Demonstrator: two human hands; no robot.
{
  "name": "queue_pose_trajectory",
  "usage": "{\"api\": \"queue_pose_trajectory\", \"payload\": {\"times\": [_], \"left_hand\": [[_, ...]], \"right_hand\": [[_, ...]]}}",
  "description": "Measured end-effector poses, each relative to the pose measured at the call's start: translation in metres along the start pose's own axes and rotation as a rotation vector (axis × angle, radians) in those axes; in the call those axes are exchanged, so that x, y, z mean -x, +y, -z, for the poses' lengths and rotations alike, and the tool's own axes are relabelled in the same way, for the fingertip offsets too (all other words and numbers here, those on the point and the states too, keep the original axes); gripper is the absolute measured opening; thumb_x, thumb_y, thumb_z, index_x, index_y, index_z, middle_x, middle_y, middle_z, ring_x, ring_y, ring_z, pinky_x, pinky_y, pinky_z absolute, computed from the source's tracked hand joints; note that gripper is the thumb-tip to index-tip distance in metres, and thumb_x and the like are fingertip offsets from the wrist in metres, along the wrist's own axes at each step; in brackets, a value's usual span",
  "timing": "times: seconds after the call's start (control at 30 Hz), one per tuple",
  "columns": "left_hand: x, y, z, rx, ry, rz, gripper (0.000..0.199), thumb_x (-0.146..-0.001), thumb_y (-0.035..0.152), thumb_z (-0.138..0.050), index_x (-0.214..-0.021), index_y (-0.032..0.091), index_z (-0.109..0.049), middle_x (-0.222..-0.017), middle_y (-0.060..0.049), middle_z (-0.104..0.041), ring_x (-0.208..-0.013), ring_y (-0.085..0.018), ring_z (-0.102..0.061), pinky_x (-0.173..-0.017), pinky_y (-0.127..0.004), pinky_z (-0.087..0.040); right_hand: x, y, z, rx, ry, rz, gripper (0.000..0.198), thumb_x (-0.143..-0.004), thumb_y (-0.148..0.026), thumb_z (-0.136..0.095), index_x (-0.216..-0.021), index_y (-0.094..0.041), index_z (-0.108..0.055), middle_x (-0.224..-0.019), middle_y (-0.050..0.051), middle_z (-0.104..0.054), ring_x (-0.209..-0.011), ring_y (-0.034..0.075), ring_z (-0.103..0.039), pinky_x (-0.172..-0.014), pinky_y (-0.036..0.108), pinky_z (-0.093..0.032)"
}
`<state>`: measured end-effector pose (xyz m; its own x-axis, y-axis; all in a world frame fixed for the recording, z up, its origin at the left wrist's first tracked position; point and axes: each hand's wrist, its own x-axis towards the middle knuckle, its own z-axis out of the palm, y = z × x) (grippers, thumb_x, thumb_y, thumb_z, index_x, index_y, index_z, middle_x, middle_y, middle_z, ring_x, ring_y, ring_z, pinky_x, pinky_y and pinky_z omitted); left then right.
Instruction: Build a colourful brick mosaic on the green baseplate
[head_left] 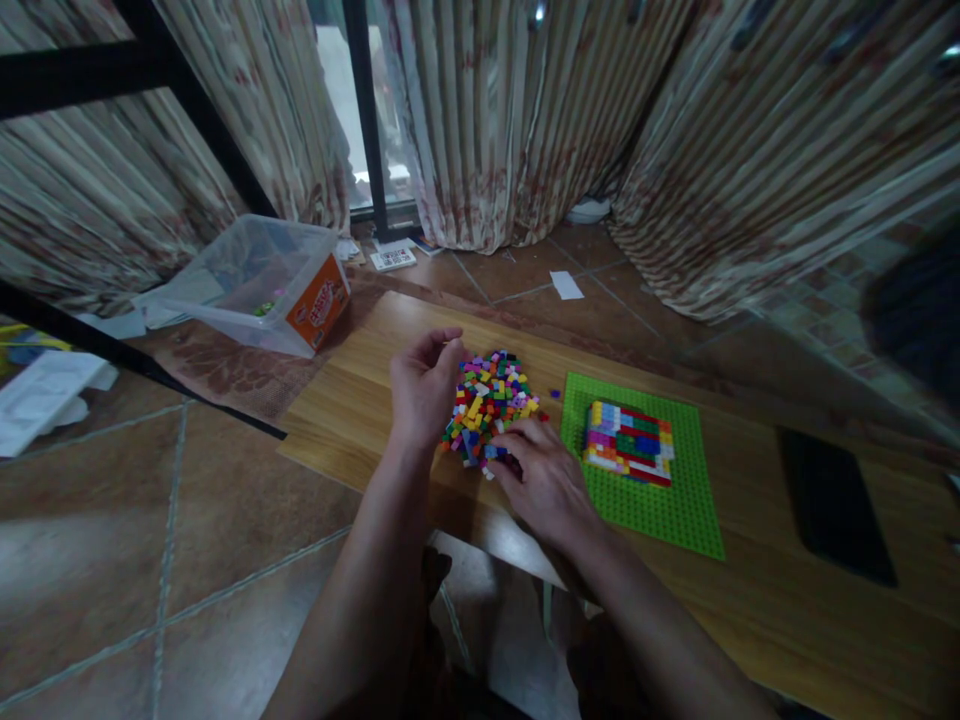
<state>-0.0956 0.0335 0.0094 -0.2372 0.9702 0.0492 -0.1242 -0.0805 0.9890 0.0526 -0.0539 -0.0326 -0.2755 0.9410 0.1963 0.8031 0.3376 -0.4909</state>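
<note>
A heap of small toy building bricks (487, 395) in many colours lies on the wooden table. At its left edge my left hand (424, 390) is raised with curled fingers, thumb and forefinger close together; whatever is between them is hidden. My right hand (547, 480) reaches into the heap's near right side, fingers bent and fingertips drawn together among the bricks. Whether a brick is between them cannot be made out. Right of this hand lies a green studded baseplate (690, 500), bearing a low, roughly rectangular build of multicoloured bricks (630, 443).
One loose purple brick (555, 394) lies between heap and baseplate. A black phone-like slab (836, 505) rests on the table (337, 415) at the right. On the floor beyond the left end stands a clear plastic bin (247, 290) with an orange label. Patterned curtains (480, 120) hang behind.
</note>
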Motion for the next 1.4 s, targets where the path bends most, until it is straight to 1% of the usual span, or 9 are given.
{"api": "queue_pose_trajectory", "payload": {"times": [0.13, 0.23, 0.4, 0.6, 0.93, 1.03, 1.2, 1.27, 1.4], "left_hand": [[0.000, -0.001, 0.000, 0.004, -0.008, 0.009, 0.015, -0.078, 0.023, -0.064, -0.090, 0.014, -0.068, -0.068, 0.000, -0.068, -0.051, -0.006, -0.054, -0.050, -0.018, -0.044], [0.000, -0.002, -0.001, 0.011, -0.012, 0.013, 0.015, -0.077, 0.023, -0.064, -0.089, 0.015, -0.068, -0.067, 0.000, -0.067, -0.052, -0.007, -0.054, -0.050, -0.018, -0.044], [0.000, -0.001, -0.001, -0.013, -0.010, -0.002, 0.018, -0.076, 0.026, -0.064, -0.090, 0.014, -0.068, -0.067, 0.000, -0.067, -0.050, -0.007, -0.052, -0.049, -0.018, -0.043], [0.001, -0.001, -0.003, -0.019, -0.012, 0.008, 0.019, -0.075, 0.026, -0.066, -0.089, 0.014, -0.069, -0.065, 0.001, -0.066, -0.050, -0.007, -0.052, -0.049, -0.018, -0.042], [0.002, -0.001, -0.006, -0.059, -0.028, 0.003, 0.020, -0.074, 0.027, -0.066, -0.089, 0.014, -0.069, -0.066, 0.000, -0.065, -0.054, -0.009, -0.056, -0.048, -0.018, -0.042], [0.002, -0.002, -0.007, -0.063, -0.033, 0.021, 0.021, -0.074, 0.028, -0.067, -0.089, 0.013, -0.069, -0.067, 0.000, -0.066, -0.056, -0.009, -0.057, -0.051, -0.018, -0.043], [0.004, -0.007, -0.011, -0.123, -0.098, 0.025, 0.022, -0.072, 0.027, -0.070, -0.089, 0.013, -0.071, -0.067, 0.001, -0.067, -0.052, -0.008, -0.053, -0.049, -0.019, -0.040], [0.006, -0.010, -0.013, -0.181, -0.144, -0.003, 0.020, -0.073, 0.026, -0.068, -0.089, 0.014, -0.072, -0.072, -0.001, -0.070, -0.058, -0.010, -0.058, -0.054, -0.020, -0.044], [0.008, -0.017, -0.017, -0.335, -0.230, -0.080, 0.020, -0.078, 0.023, -0.063, -0.091, 0.014, -0.075, -0.082, -0.004, -0.074, -0.075, -0.016, -0.066, -0.069, -0.025, -0.051]], "right_hand": [[-0.002, -0.002, 0.001, 0.021, 0.006, -0.046, 0.002, -0.086, -0.023, -0.066, -0.087, -0.021, -0.067, -0.097, 0.007, -0.062, -0.095, 0.026, -0.056, -0.084, 0.041, -0.049], [-0.001, 0.000, 0.001, 0.025, 0.032, -0.078, 0.004, -0.087, -0.022, -0.065, -0.082, -0.021, -0.065, -0.094, 0.007, -0.062, -0.094, 0.025, -0.056, -0.083, 0.040, -0.048], [0.001, 0.003, 0.001, 0.050, 0.073, -0.069, 0.005, -0.088, -0.022, -0.063, -0.088, -0.023, -0.068, -0.096, 0.007, -0.062, -0.094, 0.025, -0.057, -0.085, 0.041, -0.049], [-0.002, 0.001, 0.004, 0.014, 0.001, -0.065, 0.010, -0.090, -0.020, -0.062, -0.091, -0.022, -0.071, -0.098, 0.008, -0.064, -0.097, 0.024, -0.058, -0.087, 0.039, -0.050], [-0.006, 0.002, -0.007, 0.113, -0.011, -0.033, 0.009, -0.091, -0.014, -0.060, -0.096, -0.017, -0.067, -0.103, 0.011, -0.065, -0.099, 0.026, -0.057, -0.091, 0.040, -0.047], [-0.008, 0.000, -0.006, 0.079, 0.017, -0.036, 0.011, -0.091, -0.014, -0.059, -0.099, -0.016, -0.066, -0.106, 0.011, -0.065, -0.101, 0.026, -0.057, -0.090, 0.041, -0.048], [-0.004, 0.011, 0.021, -0.045, 0.165, -0.044, 0.013, -0.094, -0.016, -0.054, -0.097, -0.019, -0.066, -0.105, 0.010, -0.064, -0.103, 0.025, -0.057, -0.090, 0.041, -0.048], [0.001, 0.026, 0.038, -0.032, 0.254, -0.070, 0.013, -0.095, -0.020, -0.052, -0.098, -0.020, -0.065, -0.105, 0.010, -0.063, -0.103, 0.025, -0.057, -0.091, 0.041, -0.048], [0.018, 0.068, 0.069, 0.076, 0.362, -0.176, 0.015, -0.094, -0.026, -0.052, -0.093, -0.021, -0.065, -0.103, 0.009, -0.062, -0.099, 0.026, -0.057, -0.090, 0.044, -0.047]]}}
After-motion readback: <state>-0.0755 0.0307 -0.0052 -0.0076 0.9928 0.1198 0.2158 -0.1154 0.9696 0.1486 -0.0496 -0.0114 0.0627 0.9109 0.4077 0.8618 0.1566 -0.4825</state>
